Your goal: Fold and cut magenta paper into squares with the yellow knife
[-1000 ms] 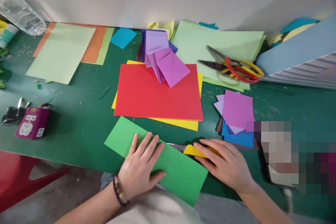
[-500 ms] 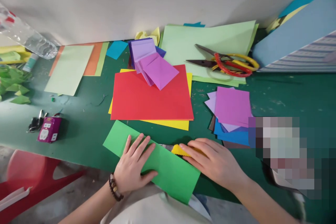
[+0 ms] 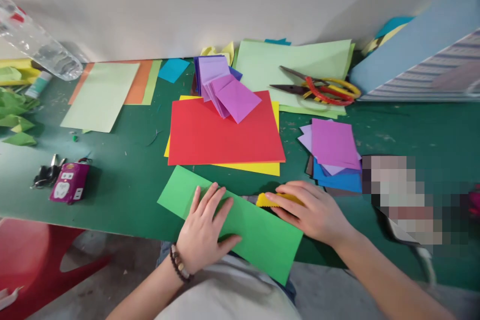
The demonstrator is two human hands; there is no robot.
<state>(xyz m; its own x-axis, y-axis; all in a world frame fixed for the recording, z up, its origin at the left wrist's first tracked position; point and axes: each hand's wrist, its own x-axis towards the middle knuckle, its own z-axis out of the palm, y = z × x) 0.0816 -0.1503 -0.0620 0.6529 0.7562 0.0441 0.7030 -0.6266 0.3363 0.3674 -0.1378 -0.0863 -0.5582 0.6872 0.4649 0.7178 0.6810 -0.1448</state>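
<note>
A folded green sheet of paper (image 3: 258, 240) lies aslant at the near edge of the table, its lower right part jutting past the edge. My left hand (image 3: 206, 230) rests flat on it with the fingers spread. In my right hand (image 3: 315, 210) is a yellow-handled utility knife (image 3: 266, 200), held along the sheet's far long edge. Its grey blade points left and partly disappears at the paper's edge. Just beyond the green sheet lies red paper (image 3: 221, 135) over yellow paper (image 3: 247, 168).
Purple folded squares (image 3: 238, 97) overlap the red paper. Scissors (image 3: 318, 89) lie on pale green sheets (image 3: 258, 60). Purple and blue papers (image 3: 332, 142) sit right, near a pixelated object (image 3: 401, 200). At left are a purple box-shaped item (image 3: 70, 182), keys (image 3: 47, 175) and a bottle (image 3: 45, 45).
The whole view has shifted slightly, so most items near the middle appear farther right. Both hands keep nearly the same pose on the green paper and the knife.
</note>
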